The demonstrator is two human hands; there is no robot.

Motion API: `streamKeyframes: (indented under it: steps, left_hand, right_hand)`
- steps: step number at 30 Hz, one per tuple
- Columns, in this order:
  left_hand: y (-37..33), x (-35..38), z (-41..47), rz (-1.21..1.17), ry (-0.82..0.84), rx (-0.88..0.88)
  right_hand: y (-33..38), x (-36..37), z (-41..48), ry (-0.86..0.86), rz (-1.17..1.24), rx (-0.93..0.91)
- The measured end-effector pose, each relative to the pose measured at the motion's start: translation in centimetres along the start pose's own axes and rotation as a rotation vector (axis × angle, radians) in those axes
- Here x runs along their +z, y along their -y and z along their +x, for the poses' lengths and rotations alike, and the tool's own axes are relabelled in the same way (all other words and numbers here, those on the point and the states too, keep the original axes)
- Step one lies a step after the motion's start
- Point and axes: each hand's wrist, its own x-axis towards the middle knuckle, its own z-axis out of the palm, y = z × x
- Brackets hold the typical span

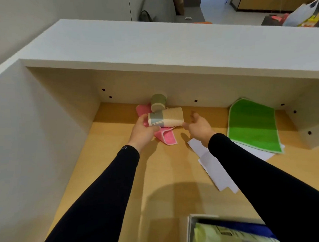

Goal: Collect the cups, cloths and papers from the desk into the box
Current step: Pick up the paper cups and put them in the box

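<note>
Two black-sleeved arms reach across a wooden desk (pixel 121 177) set under a white shelf (pixel 170 52). Along the right side lies a green cloth (pixel 254 126), its near edge overlapping white papers (pixel 212 166) spread flat on the desk. At the bottom edge, the corner of the box (pixel 191 229) shows, with pale green and blue contents inside. A pink cloth (pixel 165 137) lies crumpled near the back wall. The left hand (pixel 143 130) is closed around the base of a tan paper cup (pixel 166 117), held on its side above the pink cloth. The right hand (pixel 199 127) is loosely open and empty, just beside the cup's rim. A green cup (pixel 158 103) lies tipped against the back wall, touching the pink cloth.
</note>
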Motion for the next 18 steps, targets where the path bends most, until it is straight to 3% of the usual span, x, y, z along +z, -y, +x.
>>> streamKeyframes:
  steps: [3,6,10,18]
  left_hand:
    - [0.3,-0.4,1.8,0.006,0.068,-0.045]
    - [0.2,-0.3,2.3,0.033,0.063,-0.019]
    - [-0.4,0.0,0.7,0.107,-0.023,0.113]
    - [-4.3,-0.4,-7.2,0.345,0.041,0.34]
  right_hand:
    - [-0.4,1.0,1.7,0.049,0.098,0.041]
    - [-0.5,1.4,2.0,-0.032,0.104,-0.002]
    - [0.0,0.2,0.2,-0.202,0.147,-0.028]
    - [0.8,-6.1,-9.9,-0.166,0.094,-0.22]
